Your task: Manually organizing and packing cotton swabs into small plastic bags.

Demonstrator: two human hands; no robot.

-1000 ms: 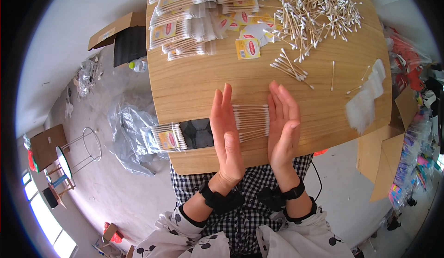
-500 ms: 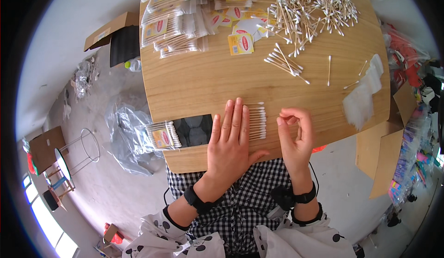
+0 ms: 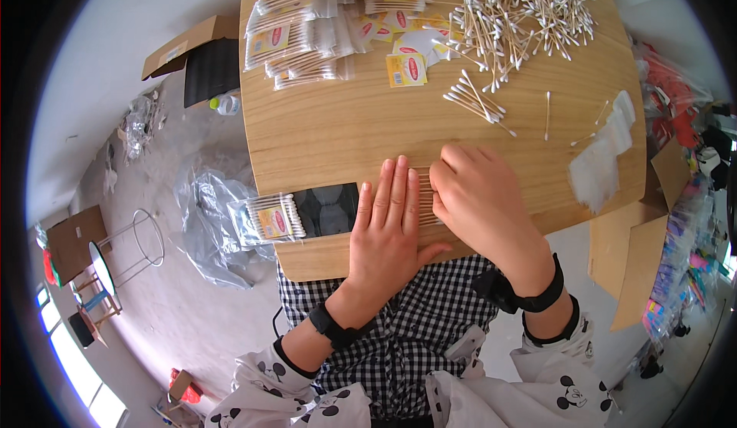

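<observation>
My left hand (image 3: 390, 228) lies flat near the table's front edge, fingers together and thumb out, pressing on a row of cotton swabs (image 3: 424, 198). My right hand (image 3: 485, 201) is curled over the right ends of those swabs and hides their white tips; whatever its fingers pinch is out of sight. Left of my left hand is a flat black strip (image 3: 328, 211) with rounded grey shapes. At that strip's left end, a clear bag of cotton swabs (image 3: 272, 218) with a yellow and white label card juts over the table's left edge.
Filled swab bags (image 3: 295, 36) are stacked at the back left, beside loose label cards (image 3: 407, 69). A big heap of loose swabs (image 3: 530, 21) covers the back right, with a smaller bunch (image 3: 477, 99) in front. Empty clear bags (image 3: 597, 171) lie by the right edge.
My right hand has moved left and forward from beside the swab row onto its tips, its fingers now curled there. My left hand stays flat on the row.
</observation>
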